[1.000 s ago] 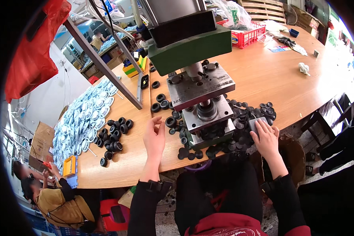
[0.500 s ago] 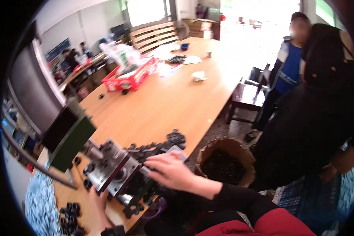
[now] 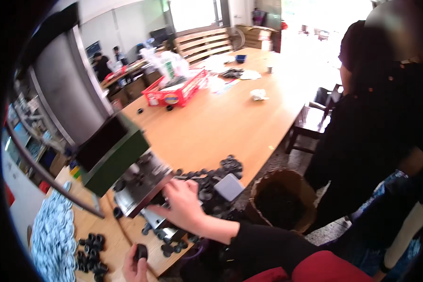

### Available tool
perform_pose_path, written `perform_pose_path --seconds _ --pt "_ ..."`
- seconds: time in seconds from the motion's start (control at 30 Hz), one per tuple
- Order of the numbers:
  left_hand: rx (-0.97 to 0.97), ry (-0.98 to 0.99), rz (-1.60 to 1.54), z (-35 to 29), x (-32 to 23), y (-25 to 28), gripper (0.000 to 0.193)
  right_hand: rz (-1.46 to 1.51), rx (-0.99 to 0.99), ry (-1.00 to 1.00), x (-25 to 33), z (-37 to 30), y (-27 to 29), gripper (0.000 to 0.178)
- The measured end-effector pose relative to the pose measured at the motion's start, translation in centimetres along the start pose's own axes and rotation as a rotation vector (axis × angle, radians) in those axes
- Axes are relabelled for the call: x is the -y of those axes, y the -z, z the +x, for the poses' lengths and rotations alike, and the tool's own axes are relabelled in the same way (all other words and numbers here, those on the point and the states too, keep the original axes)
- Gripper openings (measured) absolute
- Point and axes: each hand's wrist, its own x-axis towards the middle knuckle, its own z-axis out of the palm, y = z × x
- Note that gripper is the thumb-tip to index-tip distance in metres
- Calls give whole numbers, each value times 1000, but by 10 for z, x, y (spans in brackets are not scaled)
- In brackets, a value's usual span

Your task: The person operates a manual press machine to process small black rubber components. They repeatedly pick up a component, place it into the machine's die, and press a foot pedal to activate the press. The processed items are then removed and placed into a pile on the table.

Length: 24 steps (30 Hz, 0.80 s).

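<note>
My left hand (image 3: 132,267) is closed, pinching a small black round part (image 3: 140,252) between thumb and fingers, low over the front of the table. My right hand (image 3: 181,207) reaches to the green-bodied bench press (image 3: 117,162). Its thumb and fingers are spread apart against the edge of the metal plates (image 3: 155,183), and nothing shows in it, though some fingertips are hidden. Beside that hand lie many loose black round parts (image 3: 230,165) and a light grey square lid (image 3: 229,187).
More black parts (image 3: 91,256) and a heap of pale blue pieces (image 3: 51,230) lie left. A worn bin (image 3: 286,190) holding dark pieces stands right of the table (image 3: 211,127). Farther back is a red basket (image 3: 174,96). A person in black (image 3: 371,122) stands close on the right.
My left hand has come away from the press toward me, with the black part now visible in it. My right hand has shifted left against the plates, uncovering the grey lid. The view has swung.
</note>
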Motion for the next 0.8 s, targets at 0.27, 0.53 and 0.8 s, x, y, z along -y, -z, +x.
perform_pose_path --seconds 0.27,0.53,0.8 --pt "-12 15 -468 -1 -13 -14 62 -71 52 8 -15 -6 -3 51" --pt "-20 -10 -424 1 -15 -27 67 181 1 -9 -40 -34 50 79" --pt "69 -14 -455 23 -43 -65 64 285 -68 -85 -73 -45 98 89"
